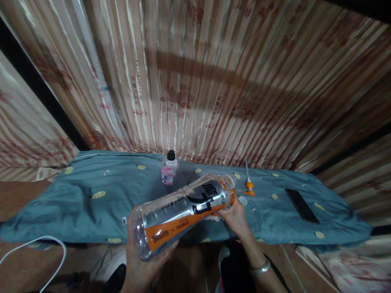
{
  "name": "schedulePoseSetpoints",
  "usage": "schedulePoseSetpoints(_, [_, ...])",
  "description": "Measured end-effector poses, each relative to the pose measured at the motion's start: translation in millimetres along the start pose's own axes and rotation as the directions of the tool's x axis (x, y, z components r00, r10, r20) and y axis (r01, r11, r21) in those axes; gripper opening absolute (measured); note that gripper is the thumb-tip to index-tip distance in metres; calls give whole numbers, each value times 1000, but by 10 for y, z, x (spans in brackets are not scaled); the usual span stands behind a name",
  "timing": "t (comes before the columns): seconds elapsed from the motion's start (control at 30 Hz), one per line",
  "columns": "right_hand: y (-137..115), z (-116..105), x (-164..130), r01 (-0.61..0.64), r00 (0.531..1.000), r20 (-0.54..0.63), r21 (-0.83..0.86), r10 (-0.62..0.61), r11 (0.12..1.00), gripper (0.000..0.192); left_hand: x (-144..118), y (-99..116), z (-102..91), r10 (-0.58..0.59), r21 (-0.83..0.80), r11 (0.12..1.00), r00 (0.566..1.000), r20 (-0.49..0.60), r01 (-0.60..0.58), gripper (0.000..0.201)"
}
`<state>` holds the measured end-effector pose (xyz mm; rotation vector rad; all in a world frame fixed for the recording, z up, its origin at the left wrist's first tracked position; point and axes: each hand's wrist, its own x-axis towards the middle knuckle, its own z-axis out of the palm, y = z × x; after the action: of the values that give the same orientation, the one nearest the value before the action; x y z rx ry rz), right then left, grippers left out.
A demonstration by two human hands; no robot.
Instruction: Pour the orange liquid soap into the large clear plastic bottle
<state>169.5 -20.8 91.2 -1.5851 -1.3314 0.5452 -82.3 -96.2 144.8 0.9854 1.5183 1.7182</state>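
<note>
Hands hold a big clear bottle point(183, 211) between them, lying nearly on its side above the near edge of a blue cloth point(91, 199). The bottle has an orange and black label; its base points toward the camera and its neck points away and to the right. The left hand point(143, 260) cups the base from below, palm up, fingers curled around the rounded end. The right hand point(233, 217) closes on the neck end, fingers wrapped at the mouth; whether a cap is on there cannot be told. A bangle point(259, 268) sits on the right wrist.

The cloth is spread over a low surface and carries small yellow round marks. On it, beyond the big bottle, stands a small bottle point(169, 169) with a black cap and a pink label, upright and well apart from the hands. To the right of the big bottle's neck lies an orange pump nozzle point(249, 183) with a thin white tube, and just beside it, near the right hand, a small white cap point(242, 200). Farther right on the cloth lies a dark phone point(302, 205), face up and tilted.

Striped curtain point(214, 81) with reddish patterns hangs behind the cloth. A white cable point(45, 252) loops across the brown floor at the lower left.
</note>
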Motion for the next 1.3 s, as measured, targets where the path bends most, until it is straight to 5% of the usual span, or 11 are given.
schedulePoseSetpoints(0.43, [-6,6,21,-7,1000,-12,6,7,1000,59,-7,-11,-4,-72,-40,997,997,-1,72,91])
schedulePoseSetpoints(1.3, [5,15,25,-13,1000,-23,16,13,1000,53,6,-63,-9,-4,-44,999,1000,4,5,90])
